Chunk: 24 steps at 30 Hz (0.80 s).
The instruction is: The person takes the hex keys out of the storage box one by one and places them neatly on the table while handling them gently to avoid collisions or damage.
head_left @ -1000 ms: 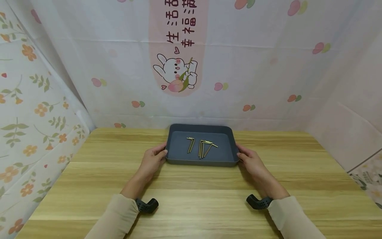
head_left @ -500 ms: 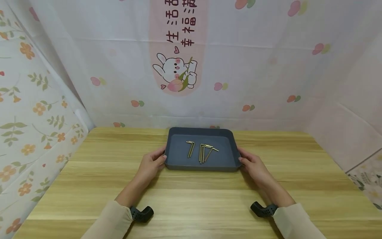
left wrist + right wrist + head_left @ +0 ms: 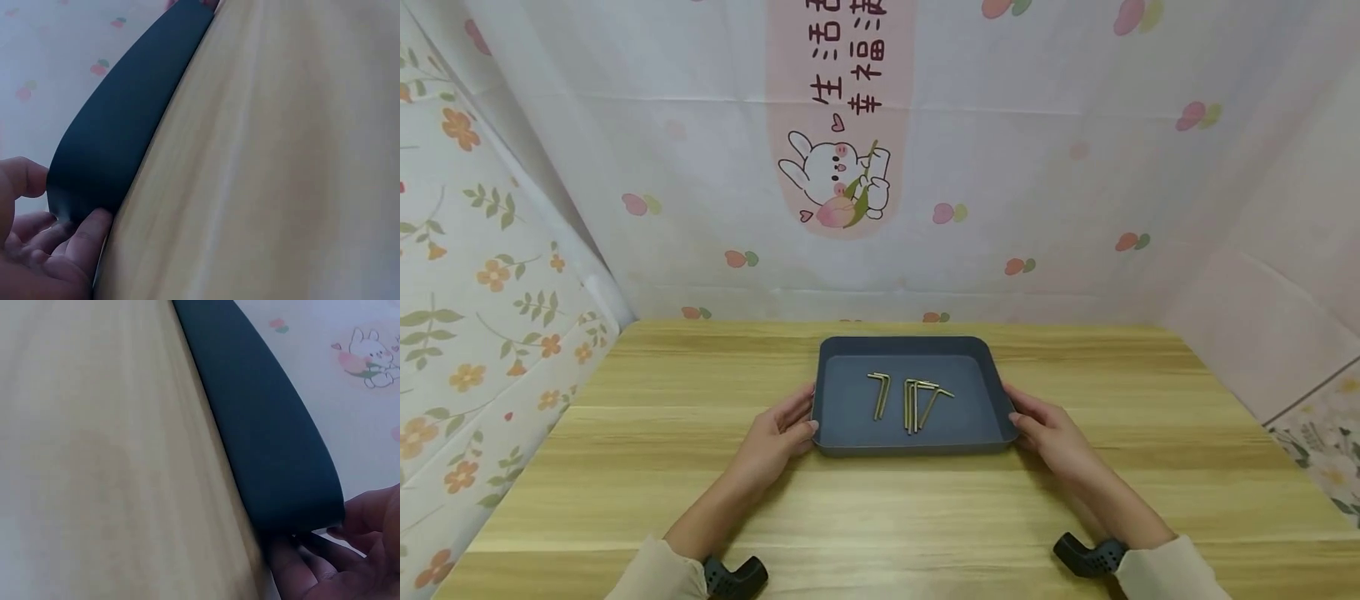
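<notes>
Your left hand and right hand each grip a short side of the dark grey tray. You've drawn it nearer across the table; its brass hex keys lie undisturbed.

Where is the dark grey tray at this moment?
In the head view, the dark grey tray sits mid-table between the left hand and right hand, holding several hex keys.

Tray sits on table, centred, near the back curtain. Hex keys lie in tray. Left hand at tray's left edge, right hand at its right edge.
</notes>
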Available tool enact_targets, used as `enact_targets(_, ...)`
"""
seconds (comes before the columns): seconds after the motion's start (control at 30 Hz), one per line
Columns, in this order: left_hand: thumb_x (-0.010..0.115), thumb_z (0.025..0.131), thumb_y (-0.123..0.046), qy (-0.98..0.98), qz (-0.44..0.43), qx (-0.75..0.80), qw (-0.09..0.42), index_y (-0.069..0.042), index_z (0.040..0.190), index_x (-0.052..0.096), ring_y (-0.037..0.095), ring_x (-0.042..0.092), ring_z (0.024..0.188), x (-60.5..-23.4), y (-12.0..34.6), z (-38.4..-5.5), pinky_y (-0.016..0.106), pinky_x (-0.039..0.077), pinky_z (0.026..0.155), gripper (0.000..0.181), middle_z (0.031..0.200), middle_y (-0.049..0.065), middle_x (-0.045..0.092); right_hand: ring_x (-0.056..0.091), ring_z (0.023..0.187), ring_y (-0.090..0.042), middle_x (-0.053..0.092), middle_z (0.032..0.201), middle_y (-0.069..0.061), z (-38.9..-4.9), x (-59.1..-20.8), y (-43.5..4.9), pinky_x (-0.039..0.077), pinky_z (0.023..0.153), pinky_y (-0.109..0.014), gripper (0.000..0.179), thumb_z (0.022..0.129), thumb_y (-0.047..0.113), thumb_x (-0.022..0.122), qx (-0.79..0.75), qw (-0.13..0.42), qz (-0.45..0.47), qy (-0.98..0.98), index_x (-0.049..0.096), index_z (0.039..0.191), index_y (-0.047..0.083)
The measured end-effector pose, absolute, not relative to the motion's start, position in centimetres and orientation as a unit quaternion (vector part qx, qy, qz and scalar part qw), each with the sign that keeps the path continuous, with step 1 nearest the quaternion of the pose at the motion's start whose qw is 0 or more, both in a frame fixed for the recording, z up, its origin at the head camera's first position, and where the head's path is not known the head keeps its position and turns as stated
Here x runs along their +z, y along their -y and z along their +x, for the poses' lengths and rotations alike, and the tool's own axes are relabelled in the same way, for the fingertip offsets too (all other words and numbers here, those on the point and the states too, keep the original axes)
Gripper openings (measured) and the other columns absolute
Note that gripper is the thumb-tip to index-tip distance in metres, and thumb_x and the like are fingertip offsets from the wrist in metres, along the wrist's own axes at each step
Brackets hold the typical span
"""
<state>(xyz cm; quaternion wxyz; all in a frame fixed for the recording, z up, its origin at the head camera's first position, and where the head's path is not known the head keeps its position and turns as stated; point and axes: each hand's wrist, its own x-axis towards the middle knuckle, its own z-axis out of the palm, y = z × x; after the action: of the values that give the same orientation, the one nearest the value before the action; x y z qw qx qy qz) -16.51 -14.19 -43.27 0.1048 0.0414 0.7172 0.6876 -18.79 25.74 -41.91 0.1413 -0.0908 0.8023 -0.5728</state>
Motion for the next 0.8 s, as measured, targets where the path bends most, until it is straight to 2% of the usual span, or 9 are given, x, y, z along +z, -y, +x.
enact_targets(0.2, 0.053, 0.099, -0.004, -0.721, 0.048, 0.682, 0.116, -0.005, 0.159, 0.029, 0.032, 0.032, 0.152, -43.3, 14.4, -15.1, 0.018, 0.048, 0.102, 0.065, 0.164, 0.017, 0.033, 0.023, 0.15, -0.036, 0.013, 0.169, -0.021, -17.2, -41.6, -26.3, 0.05, 0.099, -0.022, 0.063, 0.108, 0.019, 0.047, -0.57, 0.159, -0.09, -0.801, 0.019, 0.161, 0.004)
enact_targets(0.3, 0.054, 0.099, -0.004, -0.727, 0.051, 0.675, 0.112, -0.003, 0.159, 0.028, 0.033, 0.032, 0.152, -43.2, 14.4, -14.7, 0.015, 0.046, 0.102, 0.065, 0.164, 0.018, 0.032, 0.022, 0.149, -0.034, 0.011, 0.169, -0.02, -16.8, -41.6, -26.4, 0.05, 0.1, -0.021, 0.064, 0.107, 0.021, 0.048, -0.574, 0.163, -0.087, -0.798, 0.019, 0.161, 0.003)
enact_targets(0.53, 0.055, 0.1, -0.009, -0.738, 0.026, 0.665, 0.111, -0.003, 0.158, 0.031, 0.031, 0.036, 0.151, -43.0, 14.0, -14.4, 0.021, 0.048, 0.104, 0.063, 0.163, 0.016, 0.035, 0.028, 0.149, -0.032, 0.018, 0.168, -0.021, -16.6, -41.6, -26.5, 0.05, 0.102, -0.023, 0.066, 0.106, 0.022, 0.053, -0.584, 0.164, -0.066, -0.792, 0.022, 0.161, 0.006)
enact_targets(0.67, 0.057, 0.102, -0.016, -0.732, 0.01, 0.67, 0.122, -0.003, 0.158, 0.032, 0.032, 0.038, 0.149, -42.6, 14.1, -14.6, 0.029, 0.052, 0.104, 0.063, 0.162, 0.018, 0.036, 0.038, 0.145, -0.034, 0.028, 0.163, -0.026, -16.8, -41.2, -26.5, 0.052, 0.099, -0.024, 0.065, 0.105, 0.02, 0.054, -0.582, 0.164, -0.06, -0.794, 0.026, 0.161, 0.005)
enact_targets(0.8, 0.057, 0.103, -0.02, -0.726, -0.005, 0.68, 0.101, 0.001, 0.156, 0.033, 0.034, 0.043, 0.146, -42.0, 14.3, -15.5, 0.03, 0.053, 0.103, 0.061, 0.16, 0.021, 0.039, 0.046, 0.141, -0.038, 0.038, 0.158, -0.029, -17.2, -40.3, -26.4, 0.054, 0.098, -0.025, 0.063, 0.105, 0.026, 0.054, -0.562, 0.154, -0.064, -0.81, 0.03, 0.158, 0.002)
